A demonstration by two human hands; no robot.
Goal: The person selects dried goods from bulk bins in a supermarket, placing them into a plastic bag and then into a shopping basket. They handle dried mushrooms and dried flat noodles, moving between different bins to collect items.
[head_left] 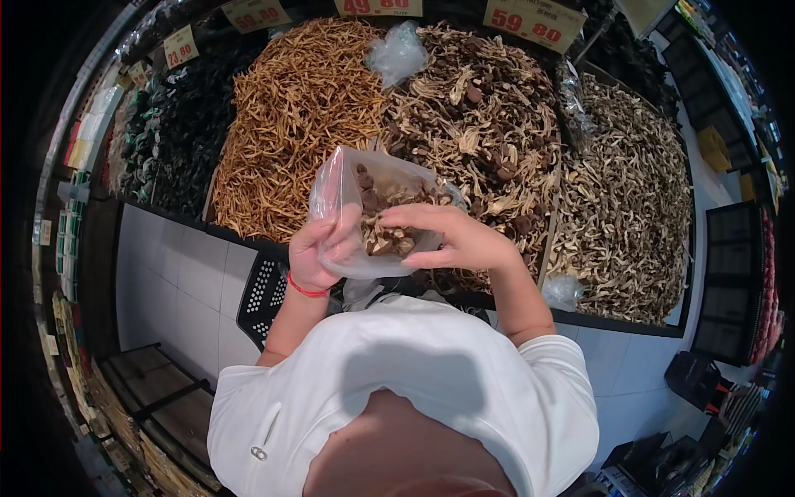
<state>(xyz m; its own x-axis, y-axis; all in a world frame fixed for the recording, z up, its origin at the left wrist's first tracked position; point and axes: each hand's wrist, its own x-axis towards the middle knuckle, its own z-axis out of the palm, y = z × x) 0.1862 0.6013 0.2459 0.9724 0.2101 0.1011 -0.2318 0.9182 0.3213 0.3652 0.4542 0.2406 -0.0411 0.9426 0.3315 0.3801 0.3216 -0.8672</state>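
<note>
the clear plastic bag (338, 186) is in front of the person, just over the near edge of the bins, with brown dried pieces (389, 236) inside it. the left hand (323, 248) pinches the film at the bag's left side, thumb against fingers, though the film blurs some fingertips and i cannot tell how much plastic they have gathered. the right hand (468, 236) reaches across the bag's right side, its fingers close together and its thumb spread away from them; whether a fingertip touches a piece is not clear. the left pinch looks like the main support, so if the thin film slips there, the bag could tip and spill. the rim looks slack, and a knock from the right wrist or thumb could fold it inward, or drag it down until pieces slide out. stray bits might land among the orange-brown strips (290, 108) on the left, mix into the dried mushrooms (472, 124) behind, or drop past the dark ledge (609, 324) to the tiled floor (178, 273). a stiff, sharp piece pressed hard against the film could also puncture it.
</note>
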